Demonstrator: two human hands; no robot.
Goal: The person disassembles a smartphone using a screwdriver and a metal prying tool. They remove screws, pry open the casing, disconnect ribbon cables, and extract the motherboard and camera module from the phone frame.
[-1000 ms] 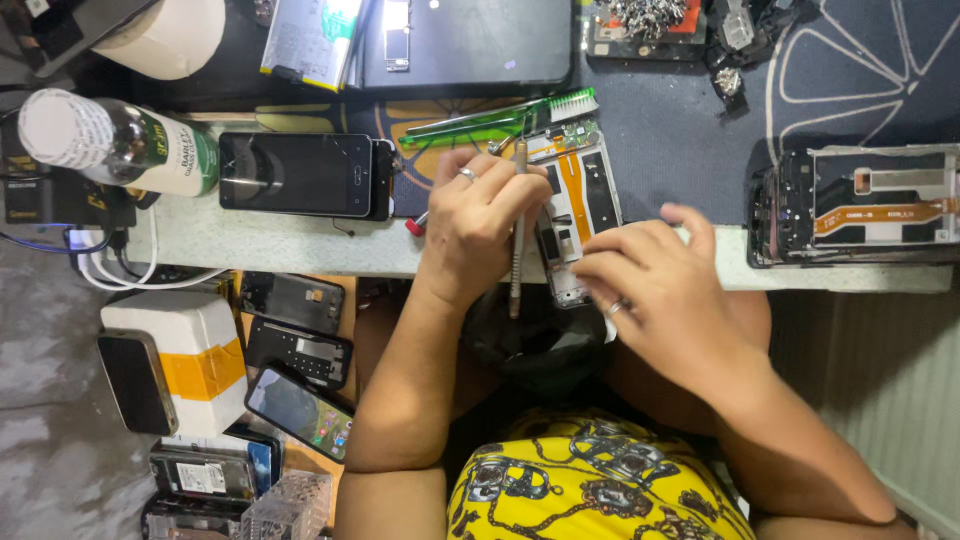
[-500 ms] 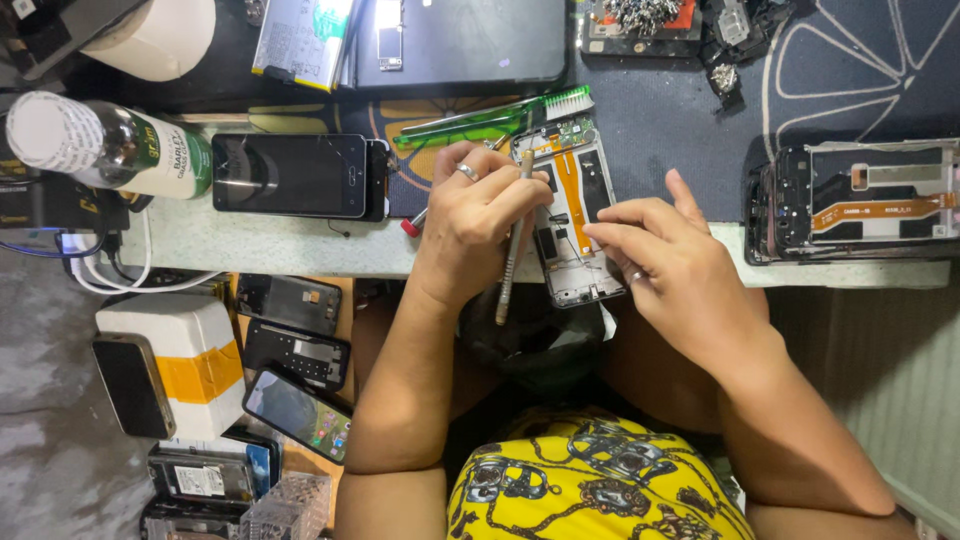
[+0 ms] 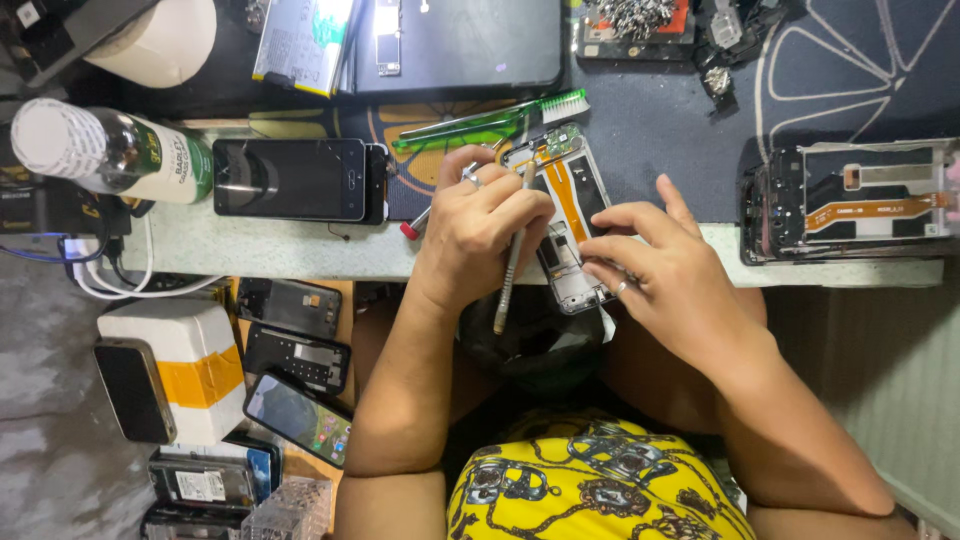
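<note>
The left hand [image 3: 480, 235] pinches a thin tool [image 3: 512, 262] pen-like, its tip on the opened phone [image 3: 565, 225]. At three o'clock, the right hand [image 3: 660, 275], fingers spread, steadies that phone against the desk [image 3: 300, 250] edge.

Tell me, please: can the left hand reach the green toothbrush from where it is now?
Probably yes. The green toothbrush lies just beyond the left hand, nothing between them. But that hand's grip is closed on a thin metal tool.
</note>
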